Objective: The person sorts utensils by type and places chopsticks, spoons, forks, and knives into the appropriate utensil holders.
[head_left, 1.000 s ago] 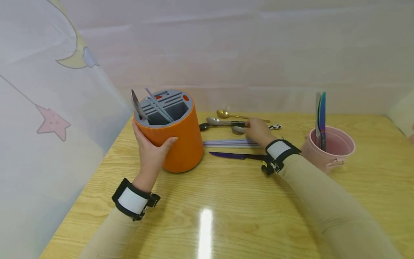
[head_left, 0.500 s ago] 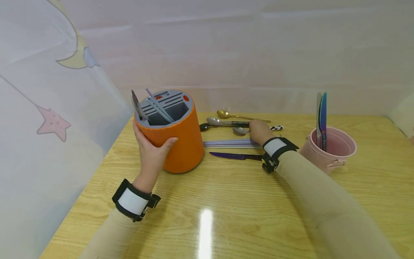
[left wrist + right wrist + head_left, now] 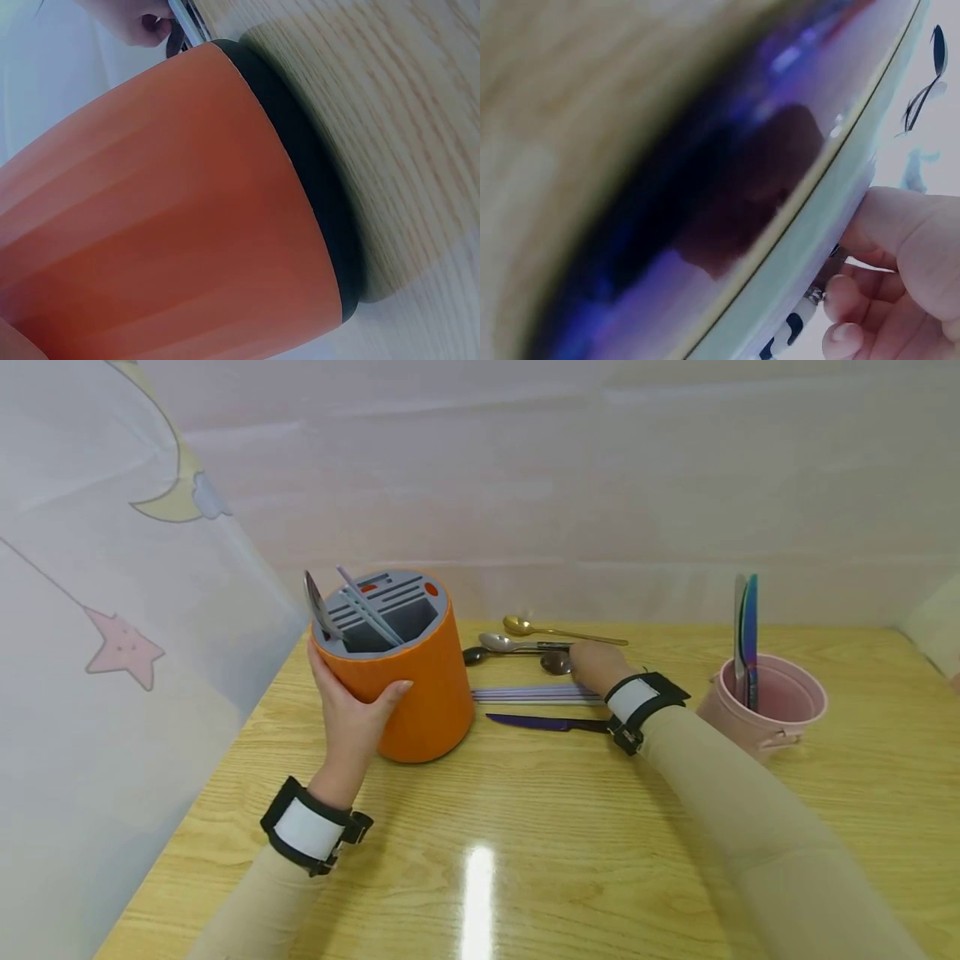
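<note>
My left hand (image 3: 356, 720) grips the orange utensil holder (image 3: 427, 702) from its near left side, thumb across the front. A spoon and pale chopsticks (image 3: 371, 614) stick up from the holder's grey slotted top. My right hand (image 3: 597, 667) pinches a spoon (image 3: 556, 662) whose bowl points left. In the right wrist view, thumb and fingers close on its metal neck, and its black-and-white patterned handle (image 3: 789, 330) shows below them. Behind that hand lie a gold spoon (image 3: 519, 625), a silver spoon with a dark handle (image 3: 497, 642) and a black spoon (image 3: 476, 655).
Several lilac and pale green chopsticks (image 3: 525, 694) lie just in front of the spoons. Nearer me is a purple-bladed knife (image 3: 528, 721). On the right stands a pink bucket (image 3: 806, 693) holding upright knives (image 3: 749, 618). A pale curtain (image 3: 480, 485) hangs behind the wooden table (image 3: 420, 860).
My right hand has shifted slightly, and the spoon in it has turned, so its bowl looks darker and its patterned handle is hidden from the head view. My left hand stays on the holder.
</note>
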